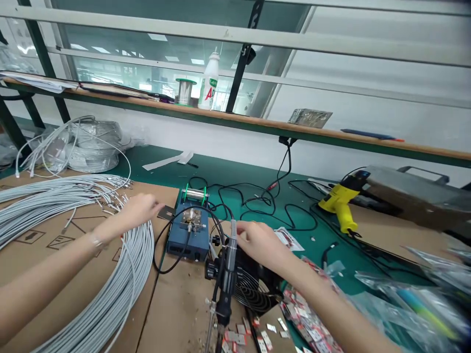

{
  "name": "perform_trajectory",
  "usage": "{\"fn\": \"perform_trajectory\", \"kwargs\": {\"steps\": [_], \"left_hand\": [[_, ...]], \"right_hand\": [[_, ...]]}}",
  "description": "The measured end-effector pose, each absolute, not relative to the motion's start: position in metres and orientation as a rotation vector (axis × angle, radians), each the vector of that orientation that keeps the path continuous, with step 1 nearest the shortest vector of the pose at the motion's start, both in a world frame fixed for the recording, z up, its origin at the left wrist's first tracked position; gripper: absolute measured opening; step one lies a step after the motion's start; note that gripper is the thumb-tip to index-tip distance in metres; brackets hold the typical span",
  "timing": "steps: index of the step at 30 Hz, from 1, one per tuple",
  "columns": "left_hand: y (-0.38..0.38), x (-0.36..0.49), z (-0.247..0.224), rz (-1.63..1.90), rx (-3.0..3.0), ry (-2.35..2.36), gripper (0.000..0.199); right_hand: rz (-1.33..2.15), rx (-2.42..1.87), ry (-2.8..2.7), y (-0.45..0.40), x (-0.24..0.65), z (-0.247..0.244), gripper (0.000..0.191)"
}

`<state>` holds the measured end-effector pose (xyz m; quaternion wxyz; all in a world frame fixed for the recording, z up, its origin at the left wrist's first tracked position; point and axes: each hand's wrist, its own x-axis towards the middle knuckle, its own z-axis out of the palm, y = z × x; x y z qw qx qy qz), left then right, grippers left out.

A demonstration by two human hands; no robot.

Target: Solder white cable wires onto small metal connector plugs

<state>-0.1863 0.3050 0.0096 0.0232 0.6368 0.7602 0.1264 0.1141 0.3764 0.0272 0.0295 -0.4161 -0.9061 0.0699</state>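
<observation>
My left hand point(142, 208) hovers over the ends of a bundle of grey cables point(136, 264), its fingers pinched together; whatever they hold is too small to make out. Just past its fingertips lies a dark flat piece point(167, 212), beside a blue soldering station point(187, 230) with a solder spool point(195, 194) behind it. My right hand point(259, 242) has curled fingers at the upper end of a black soldering iron point(228, 269), which is mounted upright, tip down. The iron partly hides those fingertips, so their grip is unclear. A black round fan point(253, 291) stands below my right hand.
Small red-and-white pieces point(235, 338) lie at the front, with more in a bag point(309, 318). A yellow heat gun point(340, 201) and clear plastic bags point(408, 299) are at right. Black cords point(253, 196) cross the green mat. A shelf point(250, 120) spans the back.
</observation>
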Motion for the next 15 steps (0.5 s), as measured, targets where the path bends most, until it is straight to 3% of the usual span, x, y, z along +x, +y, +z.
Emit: {"fn": "perform_trajectory", "kwargs": {"steps": [2, 7, 15], "left_hand": [[0.344, -0.166, 0.006, 0.397, 2.041, 2.257, 0.042], [0.407, -0.144, -0.012, 0.349, 2.011, 2.032, 0.04], [0.413, -0.13, -0.008, 0.302, 1.916, 2.036, 0.026]], "right_hand": [[0.292, -1.23, -2.919, 0.391, 0.084, 0.024, 0.023], [0.543, -1.095, -3.108, 0.403, 0.045, 0.019, 0.048], [0.819, -1.036, -2.968, 0.415, 0.03, -0.002, 0.037]]}}
